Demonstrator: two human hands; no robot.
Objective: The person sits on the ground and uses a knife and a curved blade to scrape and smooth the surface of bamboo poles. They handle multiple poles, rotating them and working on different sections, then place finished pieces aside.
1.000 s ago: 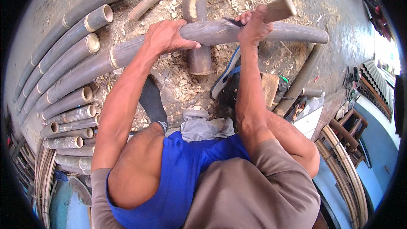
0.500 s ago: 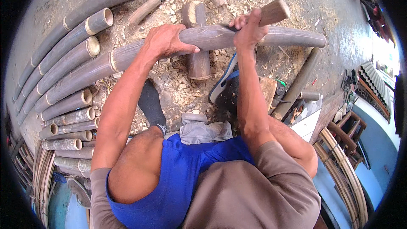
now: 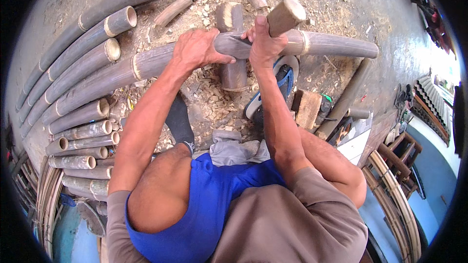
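1. Across a short log (image 3: 234, 75): bamboo pole (image 3: 158, 61), chip-strewn floor (image 3: 336, 12) beneath.
2. Left hand (image 3: 196, 48) clamped on pole, near log.
3. Right hand (image 3: 267, 48) clamped round wooden handle (image 3: 286, 16), dark blade (image 3: 239, 39) at pole.
4. Curved knife (image 3: 173, 10) lying beyond, on floor.

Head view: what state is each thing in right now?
Left hand: closed over the bamboo pole.
Right hand: closed on the wooden-handled tool.
Bamboo pole: lying across the short log.
Wooden-handled tool: held at the bamboo pole.
Short log: lying beneath the bamboo pole.
Curved knife: lying loose, unsheathed.
Grey cloth: crumpled.
Wood chips: scattered.
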